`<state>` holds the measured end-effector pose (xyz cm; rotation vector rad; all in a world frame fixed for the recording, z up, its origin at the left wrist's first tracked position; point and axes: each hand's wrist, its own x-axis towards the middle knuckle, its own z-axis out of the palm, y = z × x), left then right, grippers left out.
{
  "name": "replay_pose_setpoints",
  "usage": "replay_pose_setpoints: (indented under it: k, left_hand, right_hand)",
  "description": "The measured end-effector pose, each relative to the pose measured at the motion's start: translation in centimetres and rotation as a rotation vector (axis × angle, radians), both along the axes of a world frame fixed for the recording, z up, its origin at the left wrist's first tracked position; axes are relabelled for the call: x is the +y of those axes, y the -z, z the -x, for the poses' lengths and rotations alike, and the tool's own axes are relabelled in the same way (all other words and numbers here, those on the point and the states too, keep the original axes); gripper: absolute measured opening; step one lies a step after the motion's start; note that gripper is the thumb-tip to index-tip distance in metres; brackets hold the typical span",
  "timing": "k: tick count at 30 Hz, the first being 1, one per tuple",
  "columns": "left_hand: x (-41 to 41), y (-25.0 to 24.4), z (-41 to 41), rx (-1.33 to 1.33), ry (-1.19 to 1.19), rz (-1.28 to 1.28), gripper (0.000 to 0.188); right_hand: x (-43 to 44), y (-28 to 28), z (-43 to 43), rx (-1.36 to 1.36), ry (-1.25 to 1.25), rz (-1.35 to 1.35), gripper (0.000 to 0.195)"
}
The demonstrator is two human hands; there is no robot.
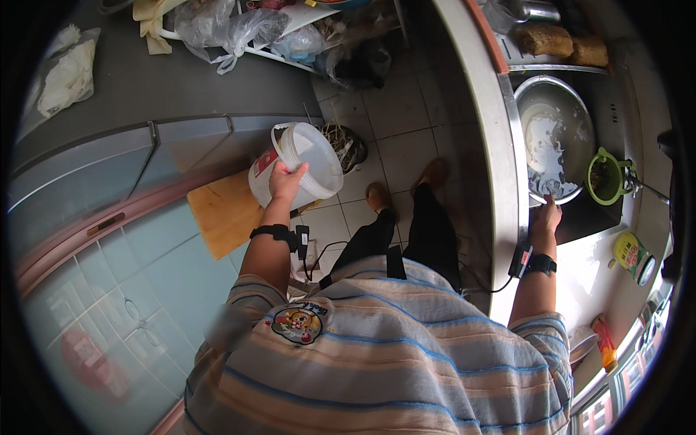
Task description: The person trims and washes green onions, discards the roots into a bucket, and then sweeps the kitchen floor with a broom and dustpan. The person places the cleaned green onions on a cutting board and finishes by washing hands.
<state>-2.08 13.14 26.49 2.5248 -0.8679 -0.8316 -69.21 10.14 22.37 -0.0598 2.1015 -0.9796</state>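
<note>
My left hand (288, 182) grips the rim of a white translucent plastic bucket (321, 155), which is held tilted over the floor with its mouth turned to the right. The bucket has a white handle and a red label, and nothing shows inside it. On the right, a round metal basin (579, 122) sits in the sink and contains water with a bright reflection. My right hand (545, 215) is at the basin's near rim, its fingers over the edge; the thumb is hard to make out.
A green strainer basket (604, 185) hangs beside the basin. The sink (584, 225) is set in a white counter (576, 272) bearing a yellow-green can (633, 255). A wooden board (223, 215) stands behind the bucket. Plastic bags (228, 32) fill a rack; a dark pot (356, 149) holds dry stalks.
</note>
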Motion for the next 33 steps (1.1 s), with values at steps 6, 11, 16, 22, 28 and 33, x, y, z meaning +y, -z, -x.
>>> replay_pose_setpoints:
  k: [6, 11, 16, 22, 28, 33]
  left_hand:
    - [-0.7, 6.9, -1.1, -0.243, 0.147, -0.297, 0.056]
    - [-3.8, 11.5, 0.4, -0.369, 0.2, -0.468, 0.059]
    - [-5.9, 17.2, 0.6, -0.449, 0.253, -0.584, 0.06]
    - [-6.3, 21.0, 0.0, -0.478, 0.263, -0.621, 0.064]
    - [-6.6, 20.5, 0.0, -0.439, 0.196, -0.578, 0.062]
    - [-6.6, 18.8, 0.4, -0.403, 0.202, -0.523, 0.06]
  right_hand:
    - [1.1, 0.5, 2.4, -0.102, 0.058, 0.046, 0.029]
    - [1.3, -1.4, 2.4, -0.09, 0.031, 0.074, 0.027]
    - [0.6, -4.4, -0.1, -0.142, -0.037, 0.115, 0.029]
    - [-0.5, -6.4, -2.5, -0.179, 0.005, 0.061, 0.034]
    - [0.4, -5.6, -0.9, -0.232, -0.019, 0.105, 0.038]
    - [0.9, -5.4, -0.1, -0.25, -0.024, 0.104, 0.039]
